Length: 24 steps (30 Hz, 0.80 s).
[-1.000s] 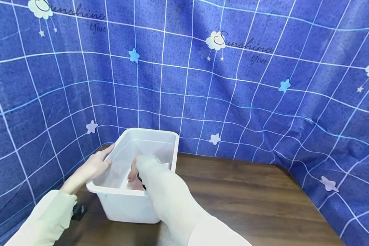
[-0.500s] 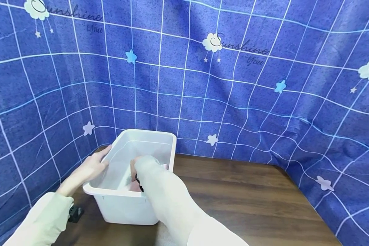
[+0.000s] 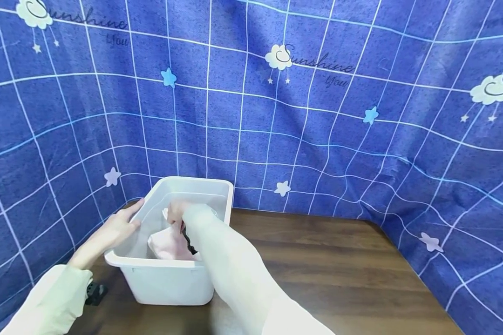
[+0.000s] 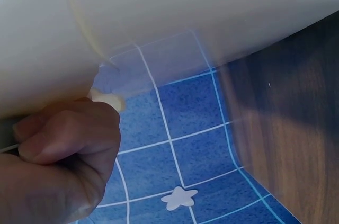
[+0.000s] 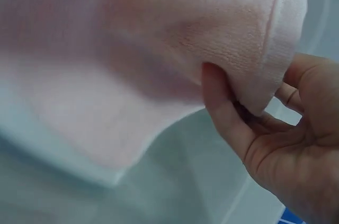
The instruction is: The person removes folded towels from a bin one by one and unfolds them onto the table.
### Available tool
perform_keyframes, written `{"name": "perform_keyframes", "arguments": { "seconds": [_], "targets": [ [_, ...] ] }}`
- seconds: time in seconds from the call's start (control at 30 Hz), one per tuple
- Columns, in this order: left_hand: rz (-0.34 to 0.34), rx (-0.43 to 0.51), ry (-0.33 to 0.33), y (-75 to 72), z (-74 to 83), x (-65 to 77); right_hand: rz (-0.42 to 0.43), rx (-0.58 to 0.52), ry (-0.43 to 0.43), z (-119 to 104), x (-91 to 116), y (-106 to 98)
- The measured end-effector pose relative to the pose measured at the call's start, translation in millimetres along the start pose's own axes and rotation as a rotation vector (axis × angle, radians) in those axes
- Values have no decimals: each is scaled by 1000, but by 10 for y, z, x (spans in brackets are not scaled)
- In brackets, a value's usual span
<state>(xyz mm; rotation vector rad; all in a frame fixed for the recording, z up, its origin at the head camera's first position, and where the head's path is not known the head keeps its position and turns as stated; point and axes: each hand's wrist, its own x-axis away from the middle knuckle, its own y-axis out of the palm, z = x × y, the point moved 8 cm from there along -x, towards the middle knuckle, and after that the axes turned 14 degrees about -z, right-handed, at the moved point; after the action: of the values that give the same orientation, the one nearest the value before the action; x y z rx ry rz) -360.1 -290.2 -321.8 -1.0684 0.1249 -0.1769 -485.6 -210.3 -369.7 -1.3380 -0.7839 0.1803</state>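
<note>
A pale pink towel [image 5: 175,38] with a hemmed edge hangs from my right hand [image 5: 286,128], whose thumb and fingers pinch its corner. In the head view that hand is blurred, inside a white plastic tub [image 3: 167,281], and part of the towel droops below it towards the tub's floor. My left hand [image 3: 115,229] holds the tub's left rim. Its fingers look bent against the tub's wall in the left wrist view, though the wall covers part of them. The right forearm hides the tub's near right corner.
The tub stands on a dark wooden table [image 3: 310,260]. A blue curtain [image 3: 218,102] with white grid lines, stars and clouds hangs behind and along both sides. A black wrist camera [image 3: 95,293] sits under the left cuff.
My right hand has risen from low in the tub and moved slightly left, lifting the towel's corner. My left hand stays at the rim. The whole view has shifted a little.
</note>
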Motion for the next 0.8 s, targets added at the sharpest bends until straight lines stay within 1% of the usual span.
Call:
{"name": "perform_keyframes", "arguments": {
  "seconds": [0.03, 0.07, 0.1, 0.2, 0.23, 0.27, 0.4, 0.47, 0.53, 0.67, 0.8],
  "targets": [
    [-3, -2, -3, 3, -10, -2, -1, -34, -32, -26, 157, -72],
    [-4, -4, -4, 5, -16, -4, -9, -46, -58, -43, 267, -127],
    [-6, -4, -5, 8, -22, -5, 5, -156, -58, -11, 297, -162],
    [-17, -2, -6, 22, -38, -5, 25, -203, -70, 13, 394, -267],
    [-20, -2, -6, 26, -44, -5, 37, -180, -84, 10, 428, -308],
    [-21, -1, -5, 29, -47, -5, 42, -232, -101, 21, 461, -339],
    [-21, -7, -8, 26, -64, -5, 16, -453, -186, 53, 588, -432],
    [-22, -12, -6, 21, -65, -8, 25, -583, -190, 106, 641, -482],
    [-22, -12, -2, 16, -57, -10, 50, -632, -172, 164, 688, -547],
    [-25, -13, -1, 11, -36, -26, 140, -604, -115, 296, 782, -718],
    [-32, -13, -8, 12, -36, -38, 182, -621, -120, 394, 894, -855]
  ]
}}
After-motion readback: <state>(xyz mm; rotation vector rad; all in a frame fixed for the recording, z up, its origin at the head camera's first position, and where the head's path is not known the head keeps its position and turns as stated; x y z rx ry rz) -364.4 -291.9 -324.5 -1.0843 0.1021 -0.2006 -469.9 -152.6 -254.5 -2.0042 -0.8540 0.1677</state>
